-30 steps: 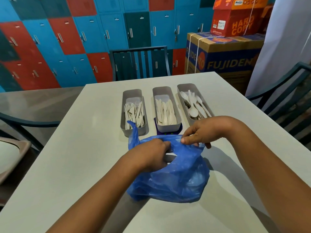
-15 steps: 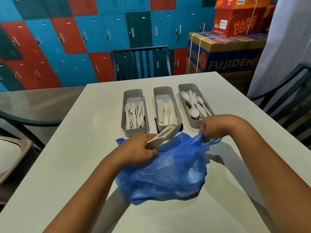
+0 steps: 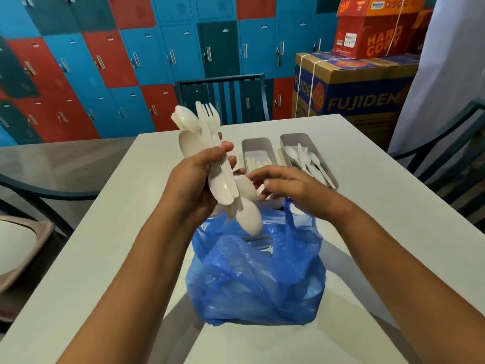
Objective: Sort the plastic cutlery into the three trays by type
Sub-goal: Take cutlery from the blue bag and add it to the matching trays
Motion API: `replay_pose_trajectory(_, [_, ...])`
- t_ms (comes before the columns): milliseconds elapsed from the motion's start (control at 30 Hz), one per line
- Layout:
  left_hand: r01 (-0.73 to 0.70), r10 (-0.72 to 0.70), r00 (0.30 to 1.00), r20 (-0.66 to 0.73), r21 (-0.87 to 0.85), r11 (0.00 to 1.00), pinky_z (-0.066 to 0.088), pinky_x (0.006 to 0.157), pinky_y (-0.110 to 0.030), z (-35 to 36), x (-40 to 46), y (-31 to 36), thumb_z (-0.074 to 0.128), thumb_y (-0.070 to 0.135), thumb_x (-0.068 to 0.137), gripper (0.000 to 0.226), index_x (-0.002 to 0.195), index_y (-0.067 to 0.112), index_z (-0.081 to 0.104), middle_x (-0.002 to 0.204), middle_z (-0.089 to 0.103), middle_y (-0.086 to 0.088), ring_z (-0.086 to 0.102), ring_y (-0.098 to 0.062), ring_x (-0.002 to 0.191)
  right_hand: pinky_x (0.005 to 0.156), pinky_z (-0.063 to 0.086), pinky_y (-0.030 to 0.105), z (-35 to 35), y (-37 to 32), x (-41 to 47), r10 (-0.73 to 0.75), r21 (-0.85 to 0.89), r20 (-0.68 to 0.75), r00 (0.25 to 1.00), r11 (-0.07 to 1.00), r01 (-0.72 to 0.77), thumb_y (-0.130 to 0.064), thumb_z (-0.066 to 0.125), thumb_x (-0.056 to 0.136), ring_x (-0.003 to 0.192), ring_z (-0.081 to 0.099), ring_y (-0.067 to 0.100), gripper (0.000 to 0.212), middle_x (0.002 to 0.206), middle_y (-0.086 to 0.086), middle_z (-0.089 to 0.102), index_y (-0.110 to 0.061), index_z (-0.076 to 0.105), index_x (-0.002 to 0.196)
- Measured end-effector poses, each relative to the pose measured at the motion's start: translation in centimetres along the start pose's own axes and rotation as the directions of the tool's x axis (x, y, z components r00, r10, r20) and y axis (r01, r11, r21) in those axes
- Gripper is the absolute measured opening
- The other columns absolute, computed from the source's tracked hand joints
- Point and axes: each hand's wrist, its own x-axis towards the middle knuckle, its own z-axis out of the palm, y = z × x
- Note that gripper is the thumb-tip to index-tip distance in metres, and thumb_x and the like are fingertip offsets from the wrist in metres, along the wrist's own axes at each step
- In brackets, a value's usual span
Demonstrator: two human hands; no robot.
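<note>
Gripping a mixed cutlery bundle [image 3: 217, 164] near-upright, fork tines up, my left hand [image 3: 194, 185]; right hand [image 3: 286, 187] fingers loosely spread; two trays [image 3: 258, 145] visible.

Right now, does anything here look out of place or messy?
Nothing is spilled or broken. The one oddity: the left hand grips a mixed bundle of plastic cutlery, spoons, forks and a knife pointing opposite ways, above the blue bag.

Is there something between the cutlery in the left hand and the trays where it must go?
The right hand reaches in between the cutlery bundle, gripped by the left hand, and the middle tray and spoon tray. The third tray is hidden behind the hands.
</note>
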Motion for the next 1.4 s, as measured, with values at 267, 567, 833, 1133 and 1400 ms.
replay_pose_trajectory(267, [0.180, -0.186, 0.979, -0.079, -0.076, 0.981, 0.058, 0.058, -0.027, 0.0, 1.1, -2.3, 0.049, 0.003, 0.093, 0.016, 0.087, 0.007, 0.063, 0.063, 0.068, -0.007, 0.067, -0.015, 0.058, 0.068, 0.044, 0.027, 3.6, -0.5, 1.3, 0.097, 0.075, -0.369, 0.924, 0.994, -0.074, -0.039, 0.054, 0.092, 0.079, 0.052, 0.011, 0.017, 0.093, -0.004, 0.056, -0.022, 0.054, 0.093])
replay_pose_trajectory(567, [0.265, -0.261, 0.957, -0.124, 0.019, 0.964, 0.058, 0.057, -0.027, 0.0, 1.8, -4.1, 0.048, 0.004, 0.095, 0.015, 0.092, 0.002, 0.063, 0.085, 0.067, -0.013, 0.067, -0.019, 0.066, 0.057, 0.039, 0.023, 4.3, 0.1, 1.8, 0.069, -0.191, -0.430, 0.900, 0.968, -0.166, -0.023, 0.064, 0.086, 0.058, 0.046, 0.010, 0.021, 0.062, -0.004, 0.049, -0.019, 0.052, 0.070])
replay_pose_trajectory(833, [0.204, -0.196, 0.961, -0.196, 0.022, 0.979, 0.055, 0.049, -0.027, -0.8, 2.6, -4.5, 0.049, 0.004, 0.095, 0.009, 0.091, 0.005, 0.057, 0.076, 0.067, -0.005, 0.066, -0.013, 0.062, 0.049, 0.036, 0.020, 3.4, 0.7, 2.2, 0.124, -0.075, -0.476, 0.871, 0.981, -0.181, -0.014, 0.048, 0.094, 0.052, 0.047, 0.004, 0.019, 0.057, -0.009, 0.050, -0.010, 0.051, 0.076])
replay_pose_trajectory(1133, [0.162, -0.176, 0.949, -0.263, -0.073, 0.984, 0.048, 0.043, -0.020, -3.6, 4.5, -2.5, 0.042, 0.010, 0.097, 0.027, 0.070, 0.012, 0.045, 0.044, 0.043, 0.004, 0.043, -0.006, 0.034, 0.050, 0.030, 0.022, 2.4, 1.1, 3.7, 0.190, -0.072, -0.518, 0.834, 0.962, -0.264, -0.006, 0.038, 0.092, 0.060, 0.039, 0.013, 0.018, 0.062, -0.002, 0.044, -0.008, 0.051, 0.081])
replay_pose_trajectory(1400, [0.185, -0.216, 0.935, -0.280, -0.131, 0.974, 0.049, 0.062, -0.029, -6.6, 5.3, -0.8, 0.035, 0.002, 0.086, 0.016, 0.080, 0.010, 0.048, 0.059, 0.043, 0.001, 0.044, -0.009, 0.037, 0.044, 0.032, 0.019, 3.5, 1.1, 8.3, 0.251, -0.072, -0.410, 0.877, 0.949, -0.306, 0.000, 0.038, 0.089, 0.062, 0.041, 0.012, 0.021, 0.081, 0.002, 0.047, -0.014, 0.042, 0.102])
